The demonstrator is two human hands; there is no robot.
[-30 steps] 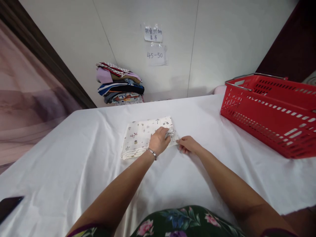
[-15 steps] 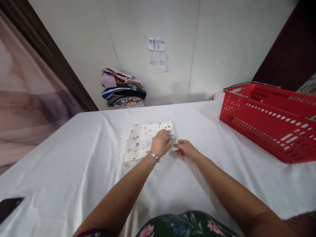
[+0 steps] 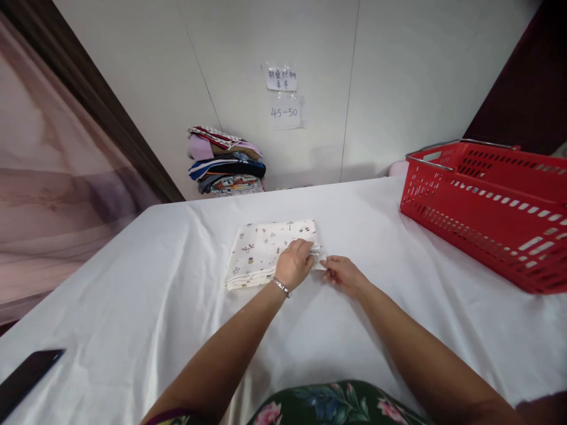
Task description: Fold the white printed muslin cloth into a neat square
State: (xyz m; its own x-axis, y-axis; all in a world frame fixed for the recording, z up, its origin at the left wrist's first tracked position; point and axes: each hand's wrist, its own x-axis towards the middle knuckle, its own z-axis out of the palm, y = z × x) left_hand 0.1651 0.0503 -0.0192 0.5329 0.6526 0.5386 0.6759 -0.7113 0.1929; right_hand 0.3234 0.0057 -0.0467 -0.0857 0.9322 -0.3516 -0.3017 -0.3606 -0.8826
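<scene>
A folded white cloth with small printed figures (image 3: 261,251) lies on the white-covered table (image 3: 133,283). My left hand (image 3: 295,264), with a bracelet on its wrist, rests on the cloth's near right part, its fingers curled over the layered edge. Just to its right, my right hand (image 3: 343,273) pinches the cloth's near right corner between thumb and fingers.
A red plastic basket (image 3: 487,200) with metal handles stands on the table at the right. A stack of folded coloured cloths (image 3: 225,160) sits behind the table against the white wall, under two paper notes (image 3: 283,94). A dark phone (image 3: 26,381) lies at the near left edge.
Both hands stay at the cloth's right edge, with only small shifts of the fingers. The camera view has moved slightly.
</scene>
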